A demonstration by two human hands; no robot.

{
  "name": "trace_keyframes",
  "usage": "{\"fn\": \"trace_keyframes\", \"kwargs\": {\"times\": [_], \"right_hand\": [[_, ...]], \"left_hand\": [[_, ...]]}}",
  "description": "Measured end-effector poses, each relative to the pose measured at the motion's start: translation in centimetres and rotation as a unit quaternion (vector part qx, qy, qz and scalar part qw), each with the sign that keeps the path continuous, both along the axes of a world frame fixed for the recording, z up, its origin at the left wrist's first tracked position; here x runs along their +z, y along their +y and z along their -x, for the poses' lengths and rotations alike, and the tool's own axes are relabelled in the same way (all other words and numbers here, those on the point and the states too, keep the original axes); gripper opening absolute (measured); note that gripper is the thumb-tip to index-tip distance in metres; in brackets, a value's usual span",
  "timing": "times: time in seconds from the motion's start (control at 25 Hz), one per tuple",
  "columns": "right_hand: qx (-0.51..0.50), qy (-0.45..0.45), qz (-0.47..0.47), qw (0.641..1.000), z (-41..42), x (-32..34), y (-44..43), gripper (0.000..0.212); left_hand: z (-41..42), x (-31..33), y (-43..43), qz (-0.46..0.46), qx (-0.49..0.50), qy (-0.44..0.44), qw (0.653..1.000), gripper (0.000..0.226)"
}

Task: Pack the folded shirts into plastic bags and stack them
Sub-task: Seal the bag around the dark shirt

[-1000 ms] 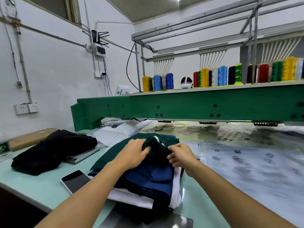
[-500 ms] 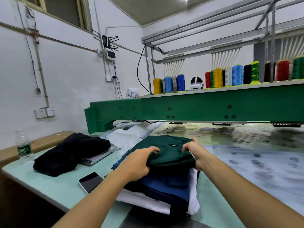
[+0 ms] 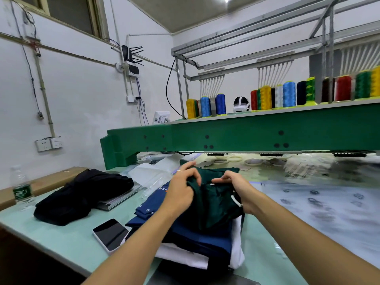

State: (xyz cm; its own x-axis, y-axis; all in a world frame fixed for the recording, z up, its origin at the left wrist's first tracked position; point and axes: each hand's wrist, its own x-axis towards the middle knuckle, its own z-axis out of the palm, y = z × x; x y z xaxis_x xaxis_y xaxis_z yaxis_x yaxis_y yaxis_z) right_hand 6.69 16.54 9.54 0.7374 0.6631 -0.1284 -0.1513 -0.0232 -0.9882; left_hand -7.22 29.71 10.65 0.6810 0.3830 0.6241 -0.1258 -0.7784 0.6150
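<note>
- At the near edge of the worktop [image 3: 61,241], the pile of folded shirts [image 3: 197,241] is sitting just in front of the person, and the dark green shirt [image 3: 216,208] is lying on top of it — bunched, not flat.
- The left hand [image 3: 181,191] is gripping a gathered fold at the shirt's left side, with its fingers curled into the cloth. The right hand [image 3: 236,188] is pinching the fabric at its right side, close to a small white tag.
- The shirt seems to be running lengthwise away from the person, toward the green machine beam [image 3: 226,136], so the two grips are sitting across its width, roughly level.
- The clear printed plastic [image 3: 329,204], probably the bags, is spreading over the worktop to the right of the pile, nearer the right hand — whether a bag mouth is facing the pile I cannot tell.
- Judging from this, the shirt is needing to be squared up first, then carried rightward, short edge leading.
- A phone [image 3: 111,234] is lying just beside the pile on its left.
</note>
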Motion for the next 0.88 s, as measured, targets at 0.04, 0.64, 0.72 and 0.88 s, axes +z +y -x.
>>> {"fn": "trace_keyframes", "kwargs": {"times": [0.04, 0.64, 0.72, 0.88], "right_hand": [[0.006, 0.014, -0.012, 1.000, 0.0, 0.4, 0.0, 0.044], [-0.149, -0.170, 0.021, 0.974, -5.7, 4.0, -13.0, 0.019], [-0.182, -0.244, 0.070, 0.950, -7.6, 3.6, -16.2, 0.006], [-0.212, -0.351, 0.213, 0.887, -10.0, 2.6, -23.1, 0.007]], "left_hand": [[-0.8, 0.1, -1.3, -0.034, -0.043, 0.012, 0.998, 0.052], [-9.4, 0.0, -13.8, -0.040, -0.177, 0.034, 0.983, 0.032], [-11.3, -0.8, -15.0, -0.083, -0.159, 0.140, 0.974, 0.022], [-14.5, -4.8, -17.4, -0.250, -0.141, 0.313, 0.905, 0.030]]}}
